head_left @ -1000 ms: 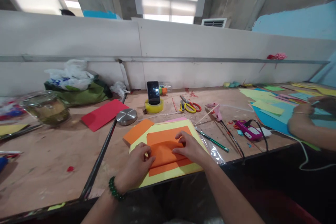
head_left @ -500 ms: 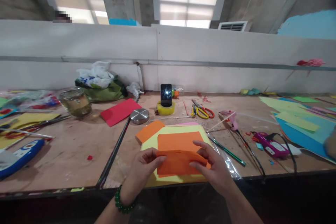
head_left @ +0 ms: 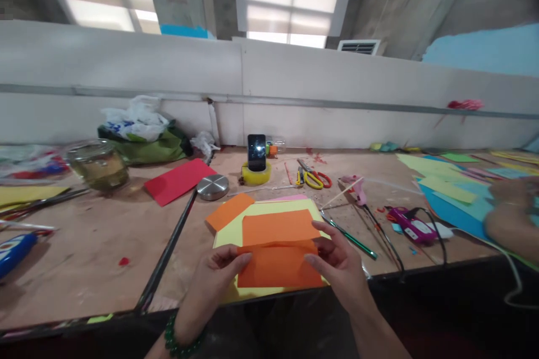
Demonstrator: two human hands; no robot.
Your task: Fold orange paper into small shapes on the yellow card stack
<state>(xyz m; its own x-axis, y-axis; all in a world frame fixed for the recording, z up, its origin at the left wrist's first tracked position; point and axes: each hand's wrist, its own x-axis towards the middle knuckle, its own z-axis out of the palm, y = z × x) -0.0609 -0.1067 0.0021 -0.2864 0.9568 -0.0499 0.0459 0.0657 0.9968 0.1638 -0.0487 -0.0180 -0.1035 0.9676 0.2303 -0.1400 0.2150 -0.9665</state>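
Note:
My left hand (head_left: 213, 275), with a green bead bracelet at the wrist, pinches the left end of an orange paper piece (head_left: 278, 256) between thumb and fingers. At the other end, the thumb and fingers of my right hand (head_left: 343, 266) close on the same piece. Its upper edge bows slightly toward me. Beneath it lies a flat orange paper sheet (head_left: 275, 224), on a stack of yellow paper (head_left: 227, 235). A smaller orange paper piece (head_left: 229, 211) rests at the stack's upper left corner. Whether the held piece is folded I cannot tell.
Left are a red card (head_left: 179, 182), round metal lid (head_left: 213, 187) and glass jar (head_left: 99, 165). Behind stand a phone (head_left: 256, 152) and yellow tape roll (head_left: 256, 175). Scissors (head_left: 314, 178), a green pen (head_left: 357, 241) and purple glue gun (head_left: 415, 225) lie right, near another person's hand (head_left: 507, 224).
My view has turned slightly right, so things sit further left. The held orange paper looks flatter and less crumpled along its edge. At the right, more of the other person's hands shows.

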